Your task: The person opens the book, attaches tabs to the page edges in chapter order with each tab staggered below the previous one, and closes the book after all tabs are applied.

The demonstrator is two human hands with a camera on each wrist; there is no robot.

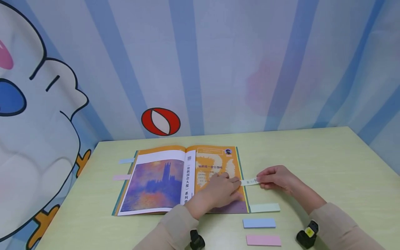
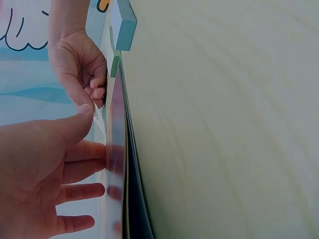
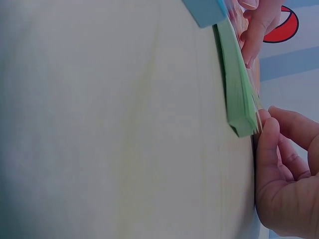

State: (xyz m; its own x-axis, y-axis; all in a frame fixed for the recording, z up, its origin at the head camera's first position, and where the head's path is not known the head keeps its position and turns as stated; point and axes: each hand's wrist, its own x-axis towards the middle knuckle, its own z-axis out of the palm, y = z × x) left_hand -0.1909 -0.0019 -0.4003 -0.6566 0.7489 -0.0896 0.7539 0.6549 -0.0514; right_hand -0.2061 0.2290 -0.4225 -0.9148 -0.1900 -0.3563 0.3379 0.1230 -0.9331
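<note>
An open book (image 1: 160, 185) lies on the table, a painting on its left page and orange print on its right page. My left hand (image 1: 220, 191) rests on the right page, with fingers mostly straight and spread, the fingertips at the paper near its outer edge. From that edge sticks out a pale sticky strip (image 1: 249, 182) with writing on it. My right hand (image 1: 276, 177) pinches the strip's outer end between thumb and fingers. In the left wrist view, the left thumb (image 2: 79, 122) reaches close to the strip and the right hand.
Beside the book's lower right corner lies a green sticky-note pad (image 1: 265, 208). Nearer me are a blue pad (image 1: 259, 223) and a pink pad (image 1: 264, 240). A blue tab (image 1: 126, 160) and a pink tab (image 1: 121, 177) jut from the book's left edge. A patterned curtain (image 1: 218, 69) hangs behind.
</note>
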